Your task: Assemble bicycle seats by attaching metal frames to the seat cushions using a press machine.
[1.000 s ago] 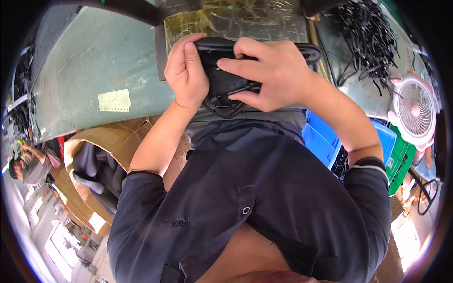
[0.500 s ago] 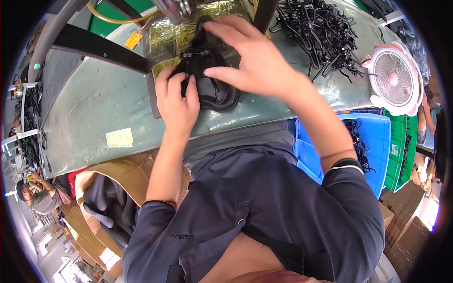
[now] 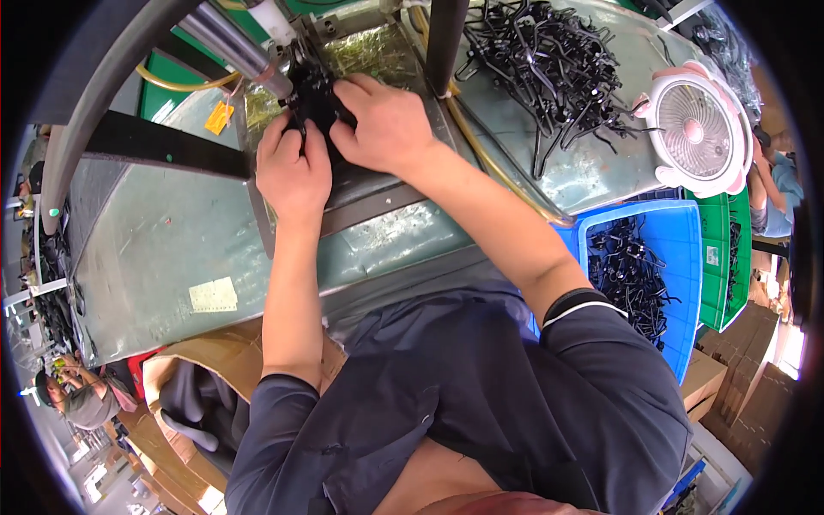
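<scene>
Under the press, a black bicycle saddle (image 3: 316, 96) with its underside parts facing up lies on the tape-covered metal plate (image 3: 373, 51). My left hand (image 3: 293, 172) grips its near left side, fingers curled and pressed on it. From the right, my right hand (image 3: 384, 127) holds the other side, with fingers bent over it. Right beside my left fingertips, the press's shiny metal rod (image 3: 236, 50) comes down to the saddle. Much of the saddle is hidden by my hands.
A heap of bent black metal rods (image 3: 549, 69) lies at the right, beside a pink and white fan (image 3: 691, 129). Blue bin (image 3: 687, 300) and green bin (image 3: 719, 257) stand below. At left are a dark press frame bar (image 3: 163, 146) and a cardboard box (image 3: 159, 378) of black saddle-like pieces.
Both hands have pushed the saddle farther in, up to the press rod. My right hand has come down from the saddle's far end to its right side. The view has shifted.
</scene>
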`<state>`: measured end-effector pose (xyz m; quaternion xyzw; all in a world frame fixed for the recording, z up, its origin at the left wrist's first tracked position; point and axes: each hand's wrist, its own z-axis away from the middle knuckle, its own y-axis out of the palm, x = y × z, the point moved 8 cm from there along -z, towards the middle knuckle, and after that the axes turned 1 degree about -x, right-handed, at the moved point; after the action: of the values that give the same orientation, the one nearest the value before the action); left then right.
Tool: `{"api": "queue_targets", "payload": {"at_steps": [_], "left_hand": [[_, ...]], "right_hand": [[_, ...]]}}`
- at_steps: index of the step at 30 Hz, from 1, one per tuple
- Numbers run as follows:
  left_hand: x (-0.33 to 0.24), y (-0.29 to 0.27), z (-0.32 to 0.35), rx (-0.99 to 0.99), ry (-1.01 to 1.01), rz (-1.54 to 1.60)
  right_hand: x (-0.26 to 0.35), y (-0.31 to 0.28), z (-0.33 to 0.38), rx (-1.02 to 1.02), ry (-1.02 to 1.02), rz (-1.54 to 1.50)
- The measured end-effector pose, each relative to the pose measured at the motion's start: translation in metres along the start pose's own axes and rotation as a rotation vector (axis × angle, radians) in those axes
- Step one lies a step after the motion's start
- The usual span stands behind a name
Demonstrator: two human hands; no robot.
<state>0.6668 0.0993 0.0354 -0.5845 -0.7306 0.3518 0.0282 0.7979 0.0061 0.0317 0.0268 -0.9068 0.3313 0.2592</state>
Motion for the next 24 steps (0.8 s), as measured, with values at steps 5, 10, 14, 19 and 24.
{"api": "queue_targets", "payload": {"at_steps": [5,10,14,19,24], "left_hand": [[-0.001,-0.004,0.009,0.003,-0.027,0.022],[-0.008,-0.015,0.014,-0.047,-0.019,0.033],[0.011,-0.006,0.007,0.238,-0.321,0.009],[0.025,-0.019,0.005,0.386,-0.559,0.222],[-0.033,-0.036,0.04,0.687,-0.866,1.078]], "right_hand": [[-0.004,-0.005,0.012,-0.039,0.068,-0.091],[-0.001,-0.012,0.015,-0.045,0.102,-0.124],[-0.004,-0.011,0.012,0.061,0.214,-0.153],[-0.005,-0.043,0.014,0.208,0.263,-0.462],[0.025,-0.125,0.048,0.137,-0.338,0.151]]}}
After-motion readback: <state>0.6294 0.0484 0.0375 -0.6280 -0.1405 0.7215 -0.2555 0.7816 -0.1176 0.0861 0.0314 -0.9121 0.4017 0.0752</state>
